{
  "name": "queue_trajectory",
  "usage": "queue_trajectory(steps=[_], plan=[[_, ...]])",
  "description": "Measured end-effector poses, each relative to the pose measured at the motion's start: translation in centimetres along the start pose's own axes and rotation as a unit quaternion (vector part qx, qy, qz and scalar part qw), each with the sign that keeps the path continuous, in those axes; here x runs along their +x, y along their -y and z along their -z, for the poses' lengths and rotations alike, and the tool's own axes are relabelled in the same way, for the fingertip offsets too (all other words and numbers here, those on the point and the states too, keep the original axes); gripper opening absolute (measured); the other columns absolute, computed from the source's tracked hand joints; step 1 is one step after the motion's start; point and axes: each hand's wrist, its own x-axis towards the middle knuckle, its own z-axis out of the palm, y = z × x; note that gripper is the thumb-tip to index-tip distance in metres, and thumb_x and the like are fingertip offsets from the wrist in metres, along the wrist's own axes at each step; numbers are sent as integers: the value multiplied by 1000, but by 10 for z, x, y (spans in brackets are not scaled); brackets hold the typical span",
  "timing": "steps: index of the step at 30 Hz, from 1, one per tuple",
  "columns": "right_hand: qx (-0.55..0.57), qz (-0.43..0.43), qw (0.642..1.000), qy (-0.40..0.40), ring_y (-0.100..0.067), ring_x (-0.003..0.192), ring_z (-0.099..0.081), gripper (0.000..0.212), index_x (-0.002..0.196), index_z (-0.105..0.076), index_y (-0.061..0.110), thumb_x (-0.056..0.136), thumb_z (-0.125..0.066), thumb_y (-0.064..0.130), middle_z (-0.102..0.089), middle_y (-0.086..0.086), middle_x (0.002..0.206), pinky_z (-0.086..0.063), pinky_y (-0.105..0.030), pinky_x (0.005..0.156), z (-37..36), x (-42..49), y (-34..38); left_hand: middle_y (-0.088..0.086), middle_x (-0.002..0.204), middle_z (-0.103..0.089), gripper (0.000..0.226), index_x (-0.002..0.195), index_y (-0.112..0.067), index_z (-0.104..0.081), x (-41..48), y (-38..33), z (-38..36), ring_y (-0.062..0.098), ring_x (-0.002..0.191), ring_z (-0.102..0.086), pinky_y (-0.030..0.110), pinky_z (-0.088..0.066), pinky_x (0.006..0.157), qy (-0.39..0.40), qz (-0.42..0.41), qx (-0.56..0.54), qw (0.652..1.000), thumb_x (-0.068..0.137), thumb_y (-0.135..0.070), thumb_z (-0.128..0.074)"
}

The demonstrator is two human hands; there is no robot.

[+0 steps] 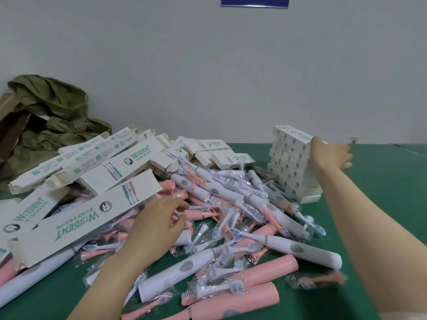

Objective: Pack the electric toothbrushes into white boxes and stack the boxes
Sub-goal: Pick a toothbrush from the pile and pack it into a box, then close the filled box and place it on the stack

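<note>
- On the green table [381, 192], head view: loose pile of toothbrushes [233, 204], pink and white, mixed with film-bagged brush heads [203, 229]; heap of white boxes [104, 162] to the left; stack of boxes [291, 167] far right, near the wall.
- Toothbrushes: probably light, stiff, smooth plastic, slippery in film; best taken round the thick handle, not the thin neck.
- Boxes: thin card, probably easy to crush; best held along the long sides.
- Left hand [159, 225]: palm down over mid-pile, just beside a long box; grip apart, fingers loosely bent, nothing visibly held.
- Right hand [332, 155]: arm stretched out to the stack's top end, against the top box; blurred, cannot tell grip.
</note>
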Motion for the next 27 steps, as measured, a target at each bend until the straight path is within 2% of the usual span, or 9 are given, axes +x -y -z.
queue_trajectory(steps=[4,9,14,17,20,22,23,25,27], plan=[[29,-17,999,22,-35,125,-37,55,129,-39,-1,87,-51,33,-47,-17,134,-33,-39,100,0,6,0,-14,101,-59,21,111,-30,-62,0,-4,0,6,91,-50,25,-38,76,3,2,2,1000,91,-27,-54],[30,20,999,-1,-35,127,-32,60,131,-37,-2,87,-51,37,-42,-20,136,-32,-38,95,6,-1,-1,-15,105,-60,22,112,-32,-62,0,-3,1,5,97,-49,25,-38,79,7,4,8,1000,92,-30,-53],[16,209,975,-68,-32,116,-33,41,114,-45,0,86,-51,28,-44,-20,124,-22,-30,80,25,-21,1,-17,101,-57,22,112,-32,-61,3,-5,0,3,90,-47,24,-36,74,9,0,15,1000,92,-30,-52],[-10,346,937,-44,-31,107,-38,31,111,-48,-2,87,-52,18,-47,-19,114,-23,-29,80,23,-52,3,-18,98,-54,20,109,-30,-63,7,-9,0,1,87,-43,22,-31,75,0,-20,-7,1000,91,-25,-56],[19,421,906,22,-23,94,-36,24,106,-51,-1,84,-54,8,-48,-12,104,-21,-24,75,11,-96,2,-11,108,-58,25,111,-24,-64,14,-11,12,7,102,-43,21,-27,85,-102,-13,-16,995,88,-18,-61],[27,445,892,80,-19,92,-33,23,104,-52,0,83,-55,6,-44,-6,98,-19,-21,72,-1,-127,1,2,123,-54,45,126,-18,-56,22,-1,27,19,117,-38,29,-30,95,-174,47,42,983,82,-15,-67],[25,452,885,112,-19,91,-33,22,103,-51,1,82,-55,6,-42,-4,97,-20,-22,71,-7,-141,-1,7,132,-48,60,135,-16,-47,25,8,36,24,122,-33,36,-31,99,-161,94,88,979,80,-20,-70],[20,455,873,174,-19,91,-35,18,101,-51,3,83,-55,6,-43,-2,95,-24,-26,72,-18,-163,-6,12,137,-44,79,142,-15,-35,27,24,50,30,125,-34,42,-31,103,-61,172,158,970,77,-40,-72],[23,440,868,229,-19,92,-39,15,98,-50,7,84,-54,6,-47,-1,96,-27,-26,74,-26,-178,-12,9,130,-53,86,140,-20,-36,23,30,54,30,119,-45,40,-38,97,24,175,192,965,71,-57,-70]])
